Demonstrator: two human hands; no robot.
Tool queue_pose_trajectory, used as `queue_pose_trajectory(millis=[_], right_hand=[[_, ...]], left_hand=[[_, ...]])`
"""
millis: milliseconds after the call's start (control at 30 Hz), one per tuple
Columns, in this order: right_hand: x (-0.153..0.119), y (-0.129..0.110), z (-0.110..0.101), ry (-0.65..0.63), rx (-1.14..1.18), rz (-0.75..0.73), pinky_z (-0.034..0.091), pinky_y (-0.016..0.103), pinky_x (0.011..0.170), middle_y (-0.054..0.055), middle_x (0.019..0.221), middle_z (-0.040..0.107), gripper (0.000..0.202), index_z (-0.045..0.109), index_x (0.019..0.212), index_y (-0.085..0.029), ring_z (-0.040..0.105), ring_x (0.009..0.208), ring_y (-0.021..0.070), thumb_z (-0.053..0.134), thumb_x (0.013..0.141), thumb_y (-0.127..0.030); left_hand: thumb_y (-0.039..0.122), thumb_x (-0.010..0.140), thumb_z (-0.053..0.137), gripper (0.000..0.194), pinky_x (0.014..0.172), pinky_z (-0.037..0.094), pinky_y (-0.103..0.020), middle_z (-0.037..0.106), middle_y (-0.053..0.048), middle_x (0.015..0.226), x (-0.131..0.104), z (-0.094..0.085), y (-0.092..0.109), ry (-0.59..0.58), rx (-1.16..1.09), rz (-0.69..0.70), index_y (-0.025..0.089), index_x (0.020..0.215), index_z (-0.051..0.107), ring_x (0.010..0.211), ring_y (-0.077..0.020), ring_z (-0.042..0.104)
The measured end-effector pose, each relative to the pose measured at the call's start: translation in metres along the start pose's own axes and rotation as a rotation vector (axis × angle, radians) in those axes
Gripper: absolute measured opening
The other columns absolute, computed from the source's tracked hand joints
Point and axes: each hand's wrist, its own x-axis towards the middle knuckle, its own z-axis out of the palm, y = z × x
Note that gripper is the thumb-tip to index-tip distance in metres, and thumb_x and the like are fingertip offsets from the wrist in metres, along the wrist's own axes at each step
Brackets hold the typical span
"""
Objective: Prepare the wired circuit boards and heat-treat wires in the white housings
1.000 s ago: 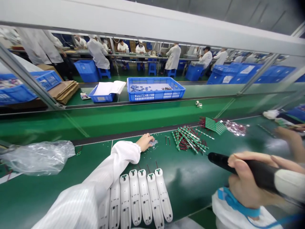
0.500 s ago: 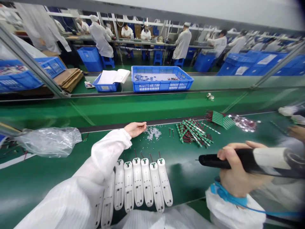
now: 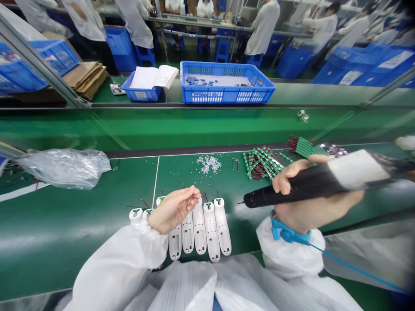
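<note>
My right hand (image 3: 311,203) is wrapped around a black and white electric screwdriver (image 3: 292,188), its thin bit pointing left. My left hand (image 3: 175,208) hovers over a row of long white plastic housings (image 3: 212,233), fingers curled together near the thumb; what lies between the fingertips is too small to make out. The housings lie side by side, with small green boards and red wires at their far ends; my left hand covers some of them. Beyond them is a scattered pile of tiny silver screws (image 3: 209,164).
Green circuit strips with red wires (image 3: 264,162) lie in a heap at right. A clear plastic bag (image 3: 68,168) rests at left. On the raised ledge stand a blue basket (image 3: 227,97) and a small blue bin (image 3: 141,94). Co-workers in white sit beyond.
My left hand has come from the screw pile back toward me, over the housings. My right hand has moved left with the screwdriver, its bit now closer to the row. The view has tilted downward.
</note>
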Motion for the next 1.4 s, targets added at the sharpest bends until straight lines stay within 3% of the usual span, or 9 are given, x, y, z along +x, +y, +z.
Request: queue_pose_trajectory(millis=[67, 167, 233, 333, 500, 667, 833, 1400], right_hand=[[-0.001, -0.002, 0.007, -0.029, -0.008, -0.025, 0.031, 0.026, 0.028, -0.002, 0.063, 0.062, 0.041, 0.065, 0.092, -0.025, 0.045, 0.034, 0.0132, 0.047, 0.076, -0.058], [-0.003, -0.004, 0.019, -0.117, 0.056, 0.013, 0.031, 0.025, 0.027, -0.003, 0.064, 0.063, 0.040, 0.065, 0.093, -0.026, 0.044, 0.032, 0.0125, 0.052, 0.075, -0.059], [-0.004, -0.002, 0.025, -0.178, 0.141, 0.081, 0.031, 0.024, 0.027, -0.003, 0.064, 0.063, 0.037, 0.065, 0.092, -0.026, 0.044, 0.033, 0.0117, 0.054, 0.075, -0.057], [-0.006, 0.002, 0.033, -0.223, 0.246, 0.189, 0.030, 0.022, 0.027, -0.003, 0.064, 0.061, 0.036, 0.064, 0.090, -0.024, 0.043, 0.033, 0.0101, 0.048, 0.080, -0.055], [-0.005, 0.006, 0.036, -0.219, 0.297, 0.265, 0.031, 0.021, 0.028, -0.001, 0.061, 0.058, 0.046, 0.063, 0.086, -0.022, 0.044, 0.033, 0.0095, 0.027, 0.087, -0.051], [-0.002, 0.005, 0.035, -0.182, 0.276, 0.291, 0.028, 0.020, 0.028, -0.001, 0.058, 0.055, 0.056, 0.062, 0.082, -0.021, 0.040, 0.031, 0.0089, 0.015, 0.089, -0.048], [0.002, 0.004, 0.036, -0.175, 0.264, 0.293, 0.025, 0.020, 0.029, -0.001, 0.058, 0.055, 0.046, 0.062, 0.080, -0.020, 0.040, 0.031, 0.0092, 0.029, 0.086, -0.050], [0.003, -0.002, 0.038, -0.196, 0.214, 0.292, 0.028, 0.021, 0.028, -0.002, 0.057, 0.056, 0.041, 0.062, 0.077, -0.021, 0.041, 0.030, 0.0091, 0.037, 0.083, -0.053]], left_hand=[[0.017, 0.084, 0.059, 0.010, 0.056, 0.043, -0.013, 0.058, -0.002, 0.074, -0.007, 0.003, -0.019, 0.003, 0.019, 0.005, 0.009, 0.080, 0.062, 0.059, -0.0041, 0.050], [0.031, 0.078, 0.067, 0.021, 0.047, 0.033, -0.015, 0.053, 0.002, 0.063, -0.010, 0.010, -0.046, -0.018, 0.108, 0.033, 0.011, 0.076, 0.061, 0.051, -0.0039, 0.041], [0.039, 0.074, 0.069, 0.029, 0.044, 0.026, -0.017, 0.045, 0.006, 0.054, -0.010, 0.016, -0.061, -0.010, 0.235, 0.064, 0.013, 0.069, 0.057, 0.047, -0.0040, 0.034], [0.041, 0.072, 0.068, 0.030, 0.048, 0.027, -0.020, 0.044, 0.006, 0.053, -0.011, 0.021, -0.073, 0.014, 0.482, 0.149, 0.014, 0.064, 0.056, 0.049, -0.0061, 0.034], [0.036, 0.083, 0.056, 0.025, 0.058, 0.035, -0.024, 0.057, 0.001, 0.061, -0.014, 0.018, -0.074, 0.059, 0.828, 0.388, 0.016, 0.070, 0.065, 0.059, -0.0113, 0.047], [0.032, 0.086, 0.053, 0.022, 0.065, 0.040, -0.024, 0.065, -0.002, 0.072, -0.015, 0.016, -0.072, 0.039, 0.932, 0.577, 0.019, 0.078, 0.069, 0.067, -0.0137, 0.056], [0.030, 0.083, 0.059, 0.017, 0.063, 0.039, -0.025, 0.065, -0.002, 0.069, -0.016, 0.019, -0.068, 0.061, 0.950, 0.596, 0.020, 0.075, 0.070, 0.061, -0.0139, 0.054], [0.035, 0.081, 0.062, 0.021, 0.054, 0.031, -0.023, 0.055, 0.001, 0.059, -0.012, 0.022, -0.069, 0.069, 0.934, 0.567, 0.018, 0.070, 0.067, 0.052, -0.0105, 0.041]])
